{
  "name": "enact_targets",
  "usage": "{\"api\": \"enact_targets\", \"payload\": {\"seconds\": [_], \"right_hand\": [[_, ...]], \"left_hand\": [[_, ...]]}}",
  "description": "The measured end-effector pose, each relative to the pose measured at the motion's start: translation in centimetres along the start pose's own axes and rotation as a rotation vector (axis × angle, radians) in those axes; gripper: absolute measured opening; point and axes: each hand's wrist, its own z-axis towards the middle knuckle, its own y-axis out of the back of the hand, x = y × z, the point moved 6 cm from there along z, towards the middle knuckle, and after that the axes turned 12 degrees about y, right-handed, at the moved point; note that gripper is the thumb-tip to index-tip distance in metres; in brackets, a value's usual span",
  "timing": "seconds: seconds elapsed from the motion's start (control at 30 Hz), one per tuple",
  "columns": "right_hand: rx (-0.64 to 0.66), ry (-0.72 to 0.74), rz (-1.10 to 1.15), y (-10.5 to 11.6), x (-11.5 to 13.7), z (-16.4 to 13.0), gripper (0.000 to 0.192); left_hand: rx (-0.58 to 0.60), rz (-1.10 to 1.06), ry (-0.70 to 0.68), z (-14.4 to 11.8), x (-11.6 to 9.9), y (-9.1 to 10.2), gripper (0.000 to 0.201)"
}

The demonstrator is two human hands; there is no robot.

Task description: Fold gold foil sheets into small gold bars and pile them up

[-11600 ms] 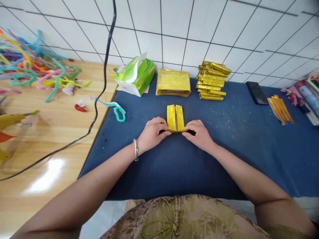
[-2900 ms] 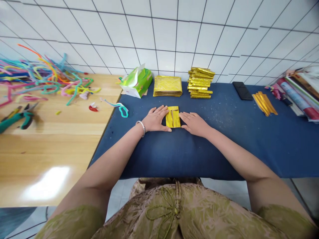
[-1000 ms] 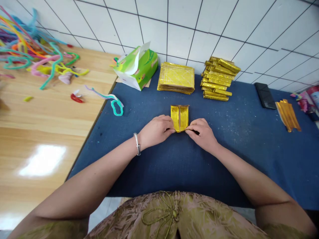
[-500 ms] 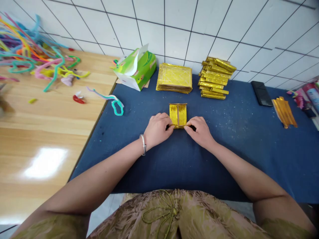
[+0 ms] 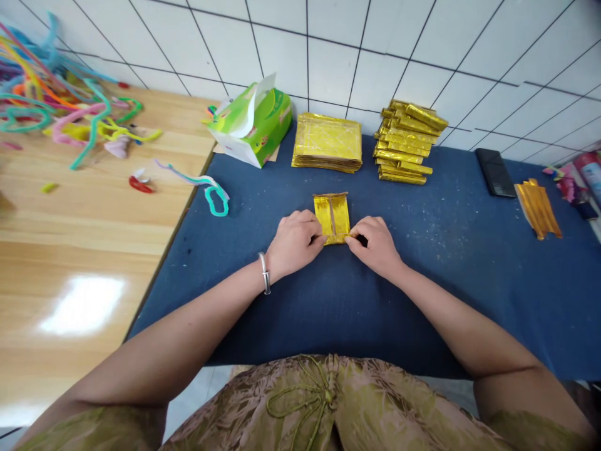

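Note:
A small sheet of gold foil paper (image 5: pixel 340 216), its sides folded in to a middle seam, lies on the blue cloth in front of me. Its near edge is turned up in a narrow fold. My left hand (image 5: pixel 298 243), with a silver bangle at the wrist, pinches the near left corner. At the near right corner, my right hand (image 5: pixel 374 246) pinches the same fold between thumb and fingers. Beyond the hands sit a flat stack of gold foil paper (image 5: pixel 327 141) and a pile of folded gold foil strips (image 5: pixel 407 144).
A green tissue box (image 5: pixel 258 122) stands near the tiled wall. Left, a wooden table (image 5: pixel 107 238) carries tangled pipe cleaners (image 5: pixel 89 125); one looped pipe cleaner (image 5: pixel 216 202) lies on the cloth. A black phone (image 5: pixel 494 172) and orange-gold folded strips (image 5: pixel 538 208) lie at right.
The near edge of the gold foil paper now lies flatter, and the sheet is tilted slightly. Both hands keep their pinch at its corners. The whole view has shifted a little.

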Motion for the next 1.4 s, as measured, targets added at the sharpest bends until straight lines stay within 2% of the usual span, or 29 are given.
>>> {"api": "enact_targets", "payload": {"seconds": [0.43, 0.53, 0.67, 0.83, 1.03, 1.2, 1.4], "right_hand": [[0.003, -0.028, -0.032, -0.2, -0.3, 0.1, 0.012], [-0.01, -0.055, -0.016, 0.0, -0.3, 0.1, 0.011], [-0.028, -0.095, 0.009, 0.1, -0.4, 0.0, 0.014], [-0.027, -0.079, 0.046, 0.2, -0.5, -0.1, 0.014], [-0.03, -0.001, 0.064, 0.4, -0.1, -0.3, 0.006], [-0.073, 0.052, -0.079, 0.9, 1.3, -0.8, 0.014], [0.074, 0.287, -0.284, 0.1, 4.9, -2.0, 0.033]], "left_hand": [[-0.019, 0.07, -0.025, -0.2, 0.0, -0.4, 0.021], [-0.054, 0.107, -0.03, -0.5, -0.3, 0.0, 0.017], [-0.129, 0.226, -0.158, -1.3, -1.9, 0.7, 0.01], [-0.096, 0.31, -0.344, -2.0, -3.2, 0.1, 0.015], [-0.045, 0.392, -0.422, -3.1, -4.2, 0.0, 0.018], [-0.052, 0.526, -0.407, -4.7, -5.5, -0.1, 0.027], [-0.023, 0.546, -0.408, -5.1, -5.7, -0.8, 0.027]]}}
